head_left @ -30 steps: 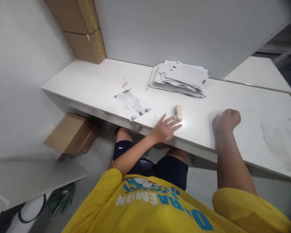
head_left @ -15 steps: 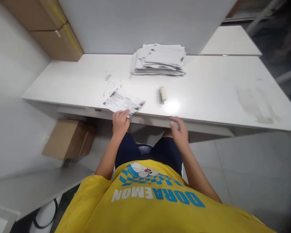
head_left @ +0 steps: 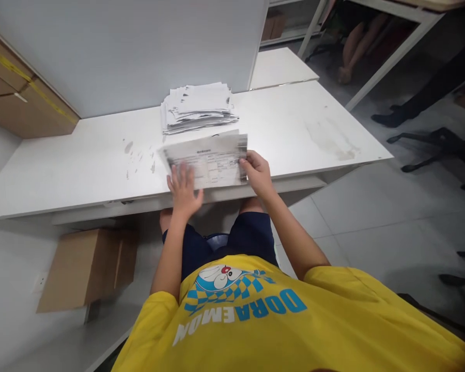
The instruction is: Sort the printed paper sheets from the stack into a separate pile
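Observation:
Printed paper sheets (head_left: 217,168), two or more of them overlapping, are tilted up at the desk's front edge. My right hand (head_left: 258,173) pinches their right edge between thumb and fingers. Against their lower left part lies my left hand (head_left: 184,191), its fingers spread and slightly blurred, the thumb apart. Just behind the sheets, a thick stack of papers (head_left: 199,108) rests on the white desk (head_left: 287,124). The stapler does not show now.
A grey partition (head_left: 139,51) rises behind the desk. Cardboard boxes (head_left: 42,111) stand at its left end, and another box (head_left: 73,268) is underneath. Beyond the right end are chair bases (head_left: 442,139) and other people's legs (head_left: 360,46).
My view has swung to the right. The sheets have come up off the desktop, and my right hand, empty before, has gripped their right edge. My left hand has spread its fingers over them.

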`<action>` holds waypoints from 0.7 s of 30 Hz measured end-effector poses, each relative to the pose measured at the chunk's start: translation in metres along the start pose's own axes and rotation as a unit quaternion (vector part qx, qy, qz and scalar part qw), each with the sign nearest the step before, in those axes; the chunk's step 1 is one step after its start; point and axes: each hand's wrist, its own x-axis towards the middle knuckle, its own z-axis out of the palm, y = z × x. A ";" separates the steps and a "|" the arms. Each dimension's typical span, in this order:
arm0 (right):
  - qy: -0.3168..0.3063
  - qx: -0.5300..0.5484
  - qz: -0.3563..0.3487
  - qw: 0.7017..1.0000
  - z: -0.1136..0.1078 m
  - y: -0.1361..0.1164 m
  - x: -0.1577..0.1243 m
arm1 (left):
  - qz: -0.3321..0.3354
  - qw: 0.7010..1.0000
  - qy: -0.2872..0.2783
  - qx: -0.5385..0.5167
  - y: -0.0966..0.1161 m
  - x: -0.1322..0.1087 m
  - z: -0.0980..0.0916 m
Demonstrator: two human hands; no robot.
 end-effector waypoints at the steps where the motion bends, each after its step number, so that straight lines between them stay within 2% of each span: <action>1: 0.023 -0.018 -0.006 1.000 -0.003 0.003 0.003 | -0.018 1.000 0.022 -0.008 -0.012 0.007 -0.002; 4: 0.074 -0.055 -0.021 0.995 -0.010 0.015 0.009 | -0.054 0.995 0.065 -0.053 -0.038 0.029 0.002; 7: 0.120 -0.044 -0.065 0.990 -0.010 0.030 0.011 | -0.077 0.981 0.054 -0.168 -0.049 0.050 0.019; 10: 0.163 -0.008 -0.084 0.983 -0.007 0.047 0.009 | -0.109 0.936 0.052 -0.331 -0.049 0.064 0.038; 13: 0.182 0.032 -0.077 0.980 -0.005 0.064 0.007 | -0.147 0.881 0.089 -0.441 -0.046 0.069 0.045; 16: 0.180 0.048 -0.064 0.980 -0.005 0.075 0.008 | -0.171 0.862 0.101 -0.467 -0.042 0.068 0.041; 21: 0.143 0.078 -0.067 0.984 -0.008 0.074 0.011 | -0.169 0.868 0.061 -0.462 -0.038 0.071 0.032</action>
